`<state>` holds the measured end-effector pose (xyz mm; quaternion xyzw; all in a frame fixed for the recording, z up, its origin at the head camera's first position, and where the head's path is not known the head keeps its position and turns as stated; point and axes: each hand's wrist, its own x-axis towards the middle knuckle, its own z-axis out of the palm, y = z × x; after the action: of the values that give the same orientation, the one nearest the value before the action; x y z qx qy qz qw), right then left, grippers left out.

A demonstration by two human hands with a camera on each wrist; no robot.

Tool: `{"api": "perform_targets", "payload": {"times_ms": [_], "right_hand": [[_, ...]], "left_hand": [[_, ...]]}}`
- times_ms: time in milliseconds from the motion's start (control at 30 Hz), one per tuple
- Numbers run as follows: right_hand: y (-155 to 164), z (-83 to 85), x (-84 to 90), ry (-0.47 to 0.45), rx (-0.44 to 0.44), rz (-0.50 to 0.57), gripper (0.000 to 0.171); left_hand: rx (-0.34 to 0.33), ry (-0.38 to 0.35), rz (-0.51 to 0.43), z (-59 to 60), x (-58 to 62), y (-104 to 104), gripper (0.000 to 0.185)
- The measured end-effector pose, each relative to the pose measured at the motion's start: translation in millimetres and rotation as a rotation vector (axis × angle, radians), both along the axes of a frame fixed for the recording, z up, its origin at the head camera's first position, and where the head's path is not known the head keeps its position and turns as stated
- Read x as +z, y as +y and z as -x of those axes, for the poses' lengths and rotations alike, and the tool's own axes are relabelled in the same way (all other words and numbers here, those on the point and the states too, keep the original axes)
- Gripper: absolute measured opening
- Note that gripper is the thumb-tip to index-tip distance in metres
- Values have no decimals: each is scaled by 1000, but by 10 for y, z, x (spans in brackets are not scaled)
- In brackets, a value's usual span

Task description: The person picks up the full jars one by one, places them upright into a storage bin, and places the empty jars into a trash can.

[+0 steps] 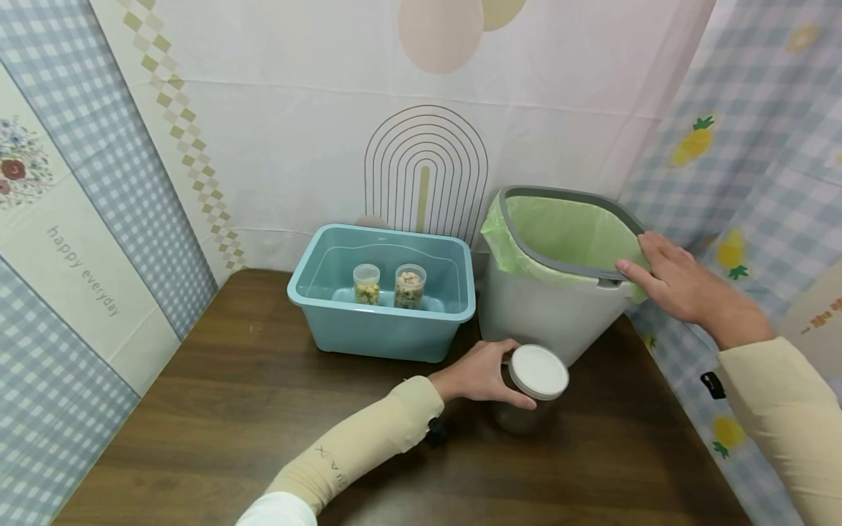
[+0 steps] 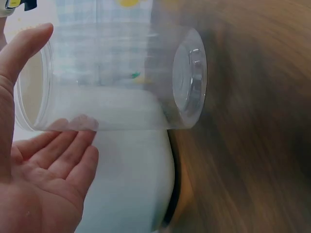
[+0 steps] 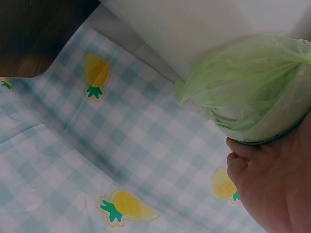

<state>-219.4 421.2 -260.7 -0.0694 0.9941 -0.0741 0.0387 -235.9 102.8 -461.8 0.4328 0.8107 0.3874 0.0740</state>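
My left hand (image 1: 483,371) grips a clear, empty-looking plastic jar with a white lid (image 1: 539,371). In the left wrist view, its thumb and fingers lie on opposite sides of the jar (image 2: 121,82), near the lid end. Whether the jar's bottom touches the table cannot be told. My right hand (image 1: 677,281) holds the grey rim at the right of a white trash bin (image 1: 546,314), its thumb over the edge. A light green bag (image 1: 559,226) lines the bin and folds over the rim. Right fingers (image 3: 238,162) show by the bag in the right wrist view.
Left of the bin stands a blue plastic tub (image 1: 381,332). Inside it are two small clear containers, one with yellowish contents (image 1: 366,285) and one with pale, dark-speckled contents (image 1: 409,286). Everything stands on a brown wooden table (image 1: 263,431), with patterned cloth (image 1: 723,190) hung around it.
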Motion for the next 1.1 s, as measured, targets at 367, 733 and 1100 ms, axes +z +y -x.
{"api": "perform_targets", "payload": {"times_ms": [367, 733, 1100], "right_hand": [[2, 3, -20, -7, 0, 16, 86], [6, 10, -21, -8, -4, 27, 86], [29, 37, -34, -4, 7, 25, 86]], "left_hand": [[-21, -51, -1, -48, 216, -567, 83], [-49, -114, -78, -51, 744, -807, 79], [11, -111, -91, 78, 1419, -967, 78]]}}
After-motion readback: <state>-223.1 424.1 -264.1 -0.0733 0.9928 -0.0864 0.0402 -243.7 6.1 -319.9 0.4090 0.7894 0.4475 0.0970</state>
